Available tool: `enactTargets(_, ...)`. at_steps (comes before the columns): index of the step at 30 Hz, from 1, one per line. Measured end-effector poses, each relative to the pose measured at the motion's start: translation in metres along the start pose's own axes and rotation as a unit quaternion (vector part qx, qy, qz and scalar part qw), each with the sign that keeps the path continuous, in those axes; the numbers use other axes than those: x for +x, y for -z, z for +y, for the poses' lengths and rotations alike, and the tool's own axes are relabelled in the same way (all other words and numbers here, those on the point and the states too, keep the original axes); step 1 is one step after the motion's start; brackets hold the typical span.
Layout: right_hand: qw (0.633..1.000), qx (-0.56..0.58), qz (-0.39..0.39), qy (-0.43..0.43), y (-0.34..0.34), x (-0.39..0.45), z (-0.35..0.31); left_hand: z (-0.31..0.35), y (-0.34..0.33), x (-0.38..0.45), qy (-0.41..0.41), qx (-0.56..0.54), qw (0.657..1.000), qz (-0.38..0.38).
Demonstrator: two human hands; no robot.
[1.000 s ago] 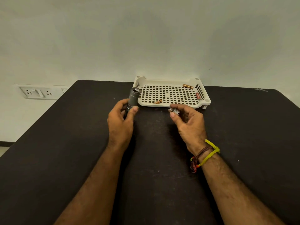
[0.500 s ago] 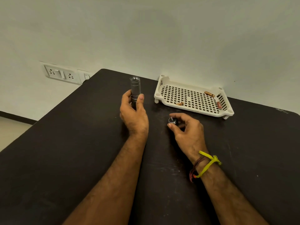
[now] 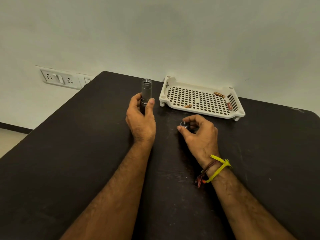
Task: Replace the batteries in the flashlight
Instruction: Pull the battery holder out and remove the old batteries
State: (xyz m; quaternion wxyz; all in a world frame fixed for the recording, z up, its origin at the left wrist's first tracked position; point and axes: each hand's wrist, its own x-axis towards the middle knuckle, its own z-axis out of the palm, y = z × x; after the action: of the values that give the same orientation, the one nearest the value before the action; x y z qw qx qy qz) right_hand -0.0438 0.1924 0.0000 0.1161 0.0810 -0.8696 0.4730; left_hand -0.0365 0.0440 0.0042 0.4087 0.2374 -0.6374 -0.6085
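The left hand (image 3: 140,116) is curled round the lower half of a grey metal flashlight body (image 3: 146,91), thumb on its right side and fingers on its left, holding it upright with the open, threaded end on top. The forearm runs straight up from the near edge of the black table (image 3: 69,153). The right hand (image 3: 199,132) sits low over the table, fingers arched, pinching a small silver round flashlight end cap (image 3: 184,125) between thumb and fingertips; whether the cap touches the surface cannot be told. A yellow cord and reddish-brown threads (image 3: 213,168) circle the right wrist.

Just beyond the right hand, against the table's far edge, stands a cream perforated plastic tray (image 3: 199,110) on short feet. Three copper-coloured batteries lie in it: one (image 3: 187,106) near its front rim, one (image 3: 219,94) toward its back right, one (image 3: 230,106) along its right wall. A white switch-and-socket plate (image 3: 58,79) is on the wall past the table's far left corner.
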Motion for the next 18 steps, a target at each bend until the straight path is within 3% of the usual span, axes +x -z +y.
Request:
enactTargets(7,1.000,-0.010,0.005,-0.017,0.006,0.006,0.010,0.002,0.000,-0.004,-0.012,0.030,0.998,-0.061)
enactTargets(10,0.998,0.014,0.056,0.011,0.007,0.006,0.009,0.001,0.002,-0.003,-0.014,0.014,0.992,-0.124)
enactTargets(14,0.975,0.154,0.150,0.052,0.013,0.008,0.012,0.002,0.005,-0.004,-0.043,-0.003,0.966,-0.253)
enactTargets(18,0.945,0.276,0.157,0.071,0.019,0.007,0.010,0.004,0.006,-0.010,-0.119,0.063,0.941,-0.311)
